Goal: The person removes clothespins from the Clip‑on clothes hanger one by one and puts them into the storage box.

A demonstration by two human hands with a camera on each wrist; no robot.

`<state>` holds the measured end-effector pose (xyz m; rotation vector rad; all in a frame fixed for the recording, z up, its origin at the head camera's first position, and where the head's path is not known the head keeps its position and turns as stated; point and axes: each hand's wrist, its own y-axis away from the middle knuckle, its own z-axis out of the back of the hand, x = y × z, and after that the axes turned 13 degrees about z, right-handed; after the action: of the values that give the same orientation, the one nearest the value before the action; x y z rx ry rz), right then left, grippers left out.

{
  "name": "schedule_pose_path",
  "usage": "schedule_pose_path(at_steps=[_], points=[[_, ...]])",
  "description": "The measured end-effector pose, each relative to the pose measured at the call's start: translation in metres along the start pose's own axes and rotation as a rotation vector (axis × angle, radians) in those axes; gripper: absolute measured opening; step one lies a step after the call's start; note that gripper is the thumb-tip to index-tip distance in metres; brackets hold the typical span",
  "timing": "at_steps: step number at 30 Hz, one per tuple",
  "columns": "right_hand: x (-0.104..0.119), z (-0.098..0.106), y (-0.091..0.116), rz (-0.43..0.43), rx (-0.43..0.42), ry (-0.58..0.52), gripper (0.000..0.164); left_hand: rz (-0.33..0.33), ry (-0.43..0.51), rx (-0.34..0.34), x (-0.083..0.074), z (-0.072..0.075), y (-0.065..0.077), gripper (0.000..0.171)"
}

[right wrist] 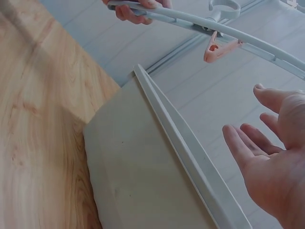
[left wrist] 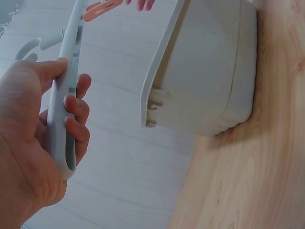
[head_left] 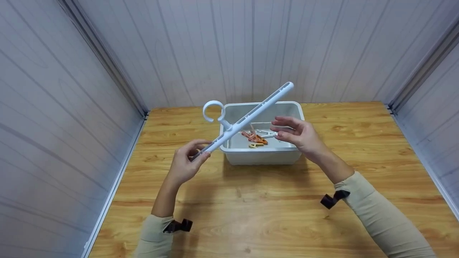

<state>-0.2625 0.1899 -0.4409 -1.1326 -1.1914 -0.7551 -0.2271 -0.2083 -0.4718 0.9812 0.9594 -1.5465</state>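
Observation:
In my left hand (head_left: 186, 161) I grip the lower end of a white plastic hanger (head_left: 251, 116), which slants up to the right with its round hook (head_left: 214, 104) at the upper left. A pink clothespin (right wrist: 221, 50) hangs from the underside of the hanger bar, near its middle, and also shows in the left wrist view. My right hand (head_left: 299, 136) is over the right side of a white plastic bin (head_left: 263, 157), fingers spread and holding nothing. Inside the bin lie several clothespins, among them an orange one (head_left: 261, 141), a yellow one (head_left: 255, 146) and white ones.
The bin stands on a wood-grain table (head_left: 236, 200) near the back wall (head_left: 251, 53). Pale panels also rise at the left (head_left: 53, 125) and right (head_left: 430, 89). The hanger's upper end reaches above the bin's back rim.

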Motion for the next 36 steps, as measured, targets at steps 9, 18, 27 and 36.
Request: schedule_pose_path(at_steps=[9, 18, 27, 36], points=[[-0.001, -0.008, 0.002, 0.023, -0.01, -0.061, 0.052, -0.04, -0.017, -0.002, -0.007, -0.008, -0.007, 0.024], [-0.001, -0.016, 0.004, 0.063, -0.02, -0.111, 0.05, -0.057, -0.034, 0.021, -0.011, -0.018, -0.01, 0.024], [0.0, -0.025, 0.007, 0.073, -0.049, -0.163, 0.051, -0.062, -0.043, 0.03, -0.015, -0.024, -0.012, 0.023], [-0.004, -0.029, 0.008, 0.046, -0.053, -0.145, 0.044, -0.072, -0.051, 0.029, -0.017, -0.028, -0.013, 0.024]])
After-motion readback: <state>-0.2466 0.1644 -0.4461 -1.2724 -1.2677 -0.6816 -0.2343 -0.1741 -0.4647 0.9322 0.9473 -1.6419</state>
